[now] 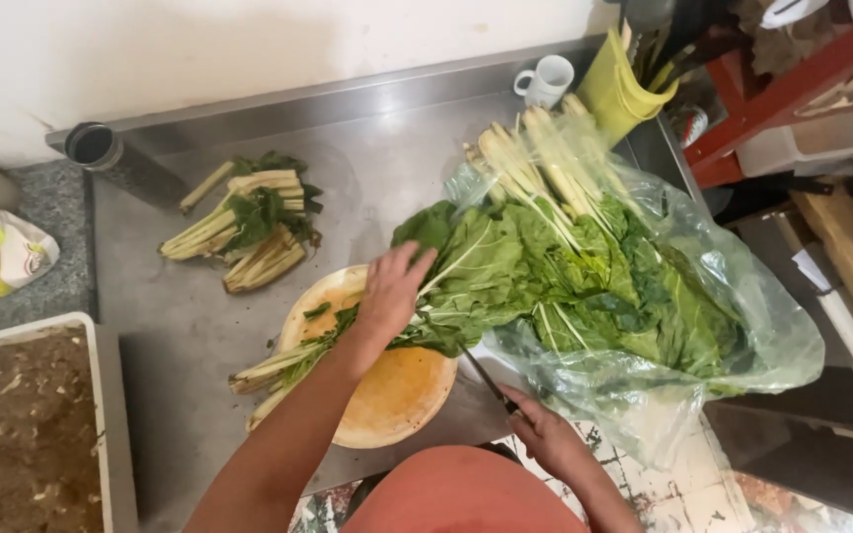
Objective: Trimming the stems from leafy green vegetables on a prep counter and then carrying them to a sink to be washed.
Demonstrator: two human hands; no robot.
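Pressing chard bunch (367,341) under left hand (390,296); right hand (548,437) gripping knife (489,380).

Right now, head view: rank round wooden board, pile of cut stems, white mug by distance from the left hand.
1. Round wooden board, directly under the left hand.
2. Pile of cut stems, up-left on the steel counter.
3. White mug, far back by the wall.

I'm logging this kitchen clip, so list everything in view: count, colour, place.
chard: one bunch, green, in bag, centre right
bag: one, clear plastic, right
board: one, round, orange-stained, counter front
cut stalks: one pile, pale green, counter left
mug: one, white, back
holder: one, yellow-green, back right
tray: one, white, brown contents, left
knife: one, dark, right hand
left hand: on chard leaves
right hand: grip on knife
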